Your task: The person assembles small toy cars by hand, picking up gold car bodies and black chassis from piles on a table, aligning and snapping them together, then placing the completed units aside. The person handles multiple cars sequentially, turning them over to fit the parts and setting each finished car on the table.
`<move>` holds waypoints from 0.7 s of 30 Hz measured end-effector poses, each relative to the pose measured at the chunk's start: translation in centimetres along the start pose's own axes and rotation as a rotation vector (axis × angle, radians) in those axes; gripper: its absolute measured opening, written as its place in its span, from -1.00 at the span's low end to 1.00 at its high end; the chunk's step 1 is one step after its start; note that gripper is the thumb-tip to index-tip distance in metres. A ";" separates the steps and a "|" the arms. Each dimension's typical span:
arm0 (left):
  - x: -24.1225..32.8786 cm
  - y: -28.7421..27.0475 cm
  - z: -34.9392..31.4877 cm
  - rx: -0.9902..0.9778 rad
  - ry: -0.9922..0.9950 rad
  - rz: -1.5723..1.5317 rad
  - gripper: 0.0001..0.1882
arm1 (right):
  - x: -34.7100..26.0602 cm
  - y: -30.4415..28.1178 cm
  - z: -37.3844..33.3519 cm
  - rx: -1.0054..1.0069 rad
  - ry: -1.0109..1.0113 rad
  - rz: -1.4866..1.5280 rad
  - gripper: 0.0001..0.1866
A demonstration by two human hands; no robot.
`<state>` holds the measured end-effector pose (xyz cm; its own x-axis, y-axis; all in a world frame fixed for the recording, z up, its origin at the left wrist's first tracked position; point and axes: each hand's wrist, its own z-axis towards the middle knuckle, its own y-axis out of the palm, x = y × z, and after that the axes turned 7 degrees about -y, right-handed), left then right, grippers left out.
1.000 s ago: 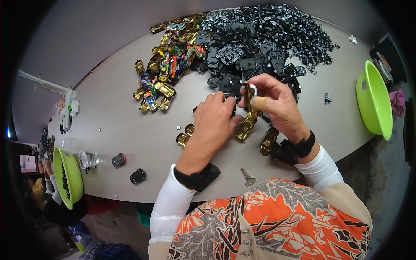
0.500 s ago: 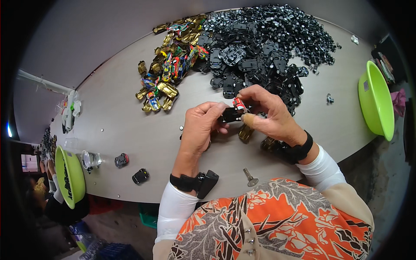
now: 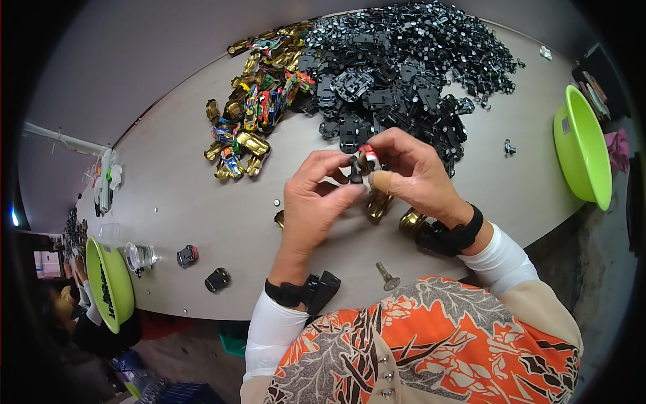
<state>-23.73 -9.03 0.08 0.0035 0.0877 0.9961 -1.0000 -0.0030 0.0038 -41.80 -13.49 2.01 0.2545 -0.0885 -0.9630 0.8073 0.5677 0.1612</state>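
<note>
heaped car bodies [image 3: 268, 106] and black chassis [image 3: 383, 101] suggest a toy workshop.

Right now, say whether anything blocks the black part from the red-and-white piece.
Nothing visible: the black part in the left hand is beside the red-and-white piece in the right hand.

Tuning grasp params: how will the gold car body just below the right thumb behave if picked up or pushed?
The gold car body is likely stiff, given its moulded shape, and perhaps slippery, as it shines. It'd probably slide, not roll: no wheels show.
</note>
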 end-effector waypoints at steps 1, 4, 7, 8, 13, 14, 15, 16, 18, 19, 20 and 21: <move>0.3 -0.5 0.1 -0.009 -0.221 -0.203 -0.63 | -0.1 0.0 0.1 0.029 -0.037 -0.038 -0.68; 0.5 -1.5 0.2 -0.035 -0.351 -0.664 -0.66 | -1.1 -0.2 0.3 0.064 -0.071 0.046 -0.67; 0.4 -1.3 0.2 -0.117 -0.370 -0.759 -0.59 | -1.5 0.1 0.0 0.082 -0.107 0.013 -0.67; 0.3 -1.2 0.2 -0.126 -0.364 -0.763 -0.57 | -1.2 0.2 -0.1 0.077 -0.133 -0.017 -0.66; 0.1 -0.9 0.0 -0.138 -0.375 -0.781 -0.53 | -1.4 0.5 -0.3 0.053 -0.145 -0.168 -0.64; 0.1 -0.9 0.0 -0.142 -0.378 -0.783 -0.53 | -1.5 0.5 -0.4 0.050 -0.145 -0.188 -0.64; 0.2 -0.8 0.0 -0.149 -0.381 -0.785 -0.52 | -1.5 0.5 -0.5 0.048 -0.147 -0.209 -0.64; 0.2 -0.7 0.0 -0.155 -0.382 -0.787 -0.52 | -1.6 0.5 -0.5 0.045 -0.149 -0.230 -0.65; 0.1 -0.7 0.0 -0.152 -0.388 -0.785 -0.51 | -1.6 0.5 -0.6 0.052 -0.173 -0.268 -0.65; 0.0 -0.7 0.0 -0.150 -0.390 -0.784 -0.51 | -1.5 0.6 -0.5 0.054 -0.185 -0.287 -0.66; 0.0 -0.7 0.0 -0.156 -0.392 -0.778 -0.51 | -1.5 0.7 -0.5 0.053 -0.191 -0.285 -0.66; -0.1 -0.8 0.0 -0.164 -0.393 -0.773 -0.52 | -1.4 0.8 -0.6 0.052 -0.197 -0.284 -0.66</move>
<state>-22.98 -9.01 -0.02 0.6496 -0.3433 0.6784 -0.7053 0.0609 0.7062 -41.79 -12.45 3.38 0.1095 -0.3964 -0.9115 0.8855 0.4556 -0.0917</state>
